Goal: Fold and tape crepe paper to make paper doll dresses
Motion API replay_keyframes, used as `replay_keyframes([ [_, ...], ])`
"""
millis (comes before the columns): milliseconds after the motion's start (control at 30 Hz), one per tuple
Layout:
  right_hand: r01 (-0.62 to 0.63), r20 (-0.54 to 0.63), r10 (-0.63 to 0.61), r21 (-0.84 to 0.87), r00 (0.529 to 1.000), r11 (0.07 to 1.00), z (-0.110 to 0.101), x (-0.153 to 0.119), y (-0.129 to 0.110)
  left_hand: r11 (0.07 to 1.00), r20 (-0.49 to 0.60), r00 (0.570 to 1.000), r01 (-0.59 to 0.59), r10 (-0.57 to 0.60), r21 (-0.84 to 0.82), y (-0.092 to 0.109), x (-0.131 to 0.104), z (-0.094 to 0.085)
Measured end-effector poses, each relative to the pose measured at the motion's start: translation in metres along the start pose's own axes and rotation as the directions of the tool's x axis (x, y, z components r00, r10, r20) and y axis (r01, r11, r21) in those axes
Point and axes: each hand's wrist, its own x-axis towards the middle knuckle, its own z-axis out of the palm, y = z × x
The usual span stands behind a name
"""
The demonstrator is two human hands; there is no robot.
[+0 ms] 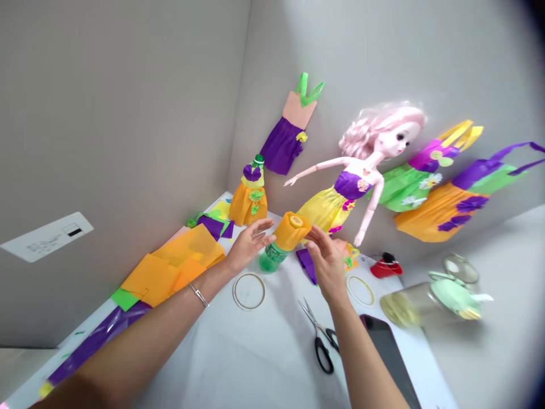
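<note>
Bottle (273, 259), likely light and slick below its soft orange cloth (287, 234), stood toward the far edge of the desk (255, 352) between left hand (249, 245) and right hand (331, 267), both grips spread, its lower half seemingly the surest hold.

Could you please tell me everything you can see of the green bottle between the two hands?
The green, see-through plastic-looking bottle stands on the white table, with a printed label. Orange, fabric-like material wraps its upper part; a round yellow cap shows at the top. The left hand is beside it; the right hand seems to touch the wrap.
</note>
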Motion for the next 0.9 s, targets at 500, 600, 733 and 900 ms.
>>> replay_keyframes([
  [500, 0.36, 0.205, -0.296, -0.47, 0.933, 0.806, -0.021, 0.024, -0.055, 0.619, 0.287, 0.884, -0.464, 0.369, 0.634, 0.074, 0.022, 0.003],
  [600, 0.384, 0.237, -0.304, -0.502, 0.923, 0.775, -0.021, 0.024, -0.056, 0.5, 0.336, 0.862, -0.497, 0.38, 0.709, 0.077, 0.025, 0.006],
  [733, 0.354, 0.144, -0.329, -0.522, 0.933, 0.776, -0.024, 0.008, -0.078, 0.515, 0.198, 0.857, -0.455, 0.476, 0.726, 0.081, 0.014, 0.007],
  [900, 0.26, 0.181, -0.206, -0.369, 0.962, 0.892, -0.033, -0.055, -0.132, 0.743, -0.061, 0.886, -0.347, 0.461, 0.572, 0.084, -0.02, 0.008],
])
